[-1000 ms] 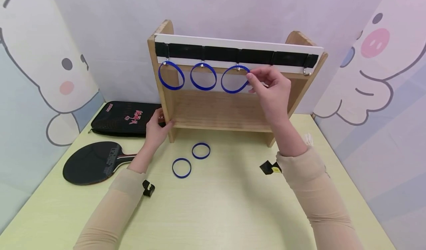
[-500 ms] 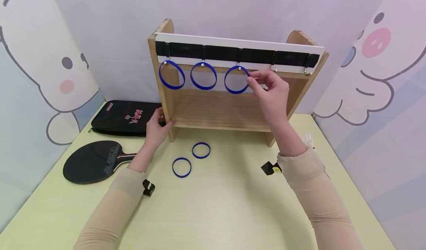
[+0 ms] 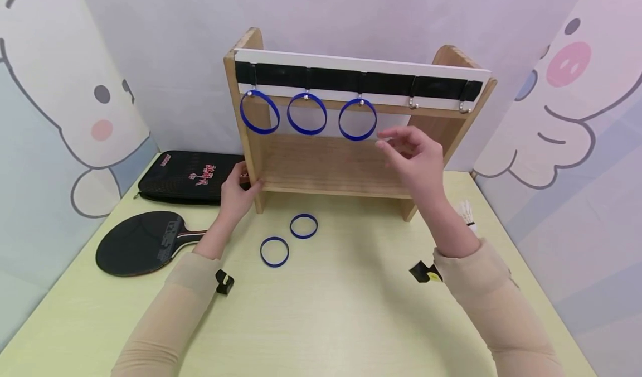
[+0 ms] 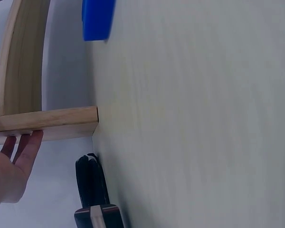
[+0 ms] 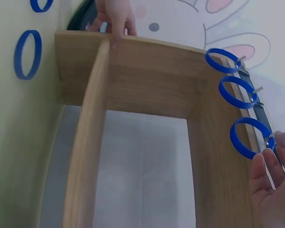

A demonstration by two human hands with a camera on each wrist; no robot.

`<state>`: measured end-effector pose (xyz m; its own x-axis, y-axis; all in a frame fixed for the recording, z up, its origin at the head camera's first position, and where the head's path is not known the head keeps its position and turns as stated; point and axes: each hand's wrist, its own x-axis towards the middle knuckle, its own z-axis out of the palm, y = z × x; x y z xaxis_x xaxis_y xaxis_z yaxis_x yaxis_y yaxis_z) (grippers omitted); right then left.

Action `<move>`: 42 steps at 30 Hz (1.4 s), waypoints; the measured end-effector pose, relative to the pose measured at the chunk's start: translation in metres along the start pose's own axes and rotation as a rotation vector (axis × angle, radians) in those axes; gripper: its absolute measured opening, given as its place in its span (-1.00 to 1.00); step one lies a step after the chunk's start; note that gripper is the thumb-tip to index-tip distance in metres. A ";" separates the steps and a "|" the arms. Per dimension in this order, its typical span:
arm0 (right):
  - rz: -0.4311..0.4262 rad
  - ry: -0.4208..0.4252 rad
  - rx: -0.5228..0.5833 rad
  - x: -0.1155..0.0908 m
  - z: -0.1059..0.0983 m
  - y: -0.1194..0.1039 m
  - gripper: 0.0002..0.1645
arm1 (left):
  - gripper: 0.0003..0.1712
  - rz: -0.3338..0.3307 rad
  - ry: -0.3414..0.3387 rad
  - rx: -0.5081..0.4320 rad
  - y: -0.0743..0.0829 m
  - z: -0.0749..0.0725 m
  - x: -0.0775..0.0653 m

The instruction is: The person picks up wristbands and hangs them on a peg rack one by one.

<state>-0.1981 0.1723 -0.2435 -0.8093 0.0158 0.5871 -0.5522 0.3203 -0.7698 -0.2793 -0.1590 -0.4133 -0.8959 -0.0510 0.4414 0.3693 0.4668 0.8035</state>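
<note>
Three blue rings hang from hooks on the front rail of a wooden shelf (image 3: 331,165). The third ring (image 3: 356,138) is the nearest to my right hand (image 3: 418,156), which is apart from it, thumb and fingers spread with nothing between them. Left of it hang the second ring (image 3: 307,133) and the first ring (image 3: 261,132). My left hand (image 3: 237,193) grips the shelf's left side panel low down, fingers on the outer face (image 4: 31,147) and thumb on the inner side. Two more blue rings, a front one (image 3: 273,265) and a rear one (image 3: 304,237), lie on the table.
Two bare hooks, an inner hook (image 3: 413,105) and an outer hook (image 3: 465,109), hang at the rail's right. A black zipped case (image 3: 175,179) and a table tennis bat (image 3: 137,244) lie at left. A shuttlecock (image 3: 466,212) lies behind the right forearm.
My right hand has let go of the third ring and moved down and to the right. That ring now hangs freely on its hook. The left hand has stayed in place.
</note>
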 end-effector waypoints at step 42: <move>-0.244 -0.905 -0.261 -0.064 0.096 0.156 -0.74 | -0.42 -0.020 -0.004 0.002 0.005 -0.001 0.000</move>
<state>-0.2522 0.1304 -0.4255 -0.5867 -0.7781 0.2246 -0.7517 0.4200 -0.5085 -0.2775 -0.1580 -0.4085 -0.9042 -0.0565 0.4234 0.3508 0.4676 0.8114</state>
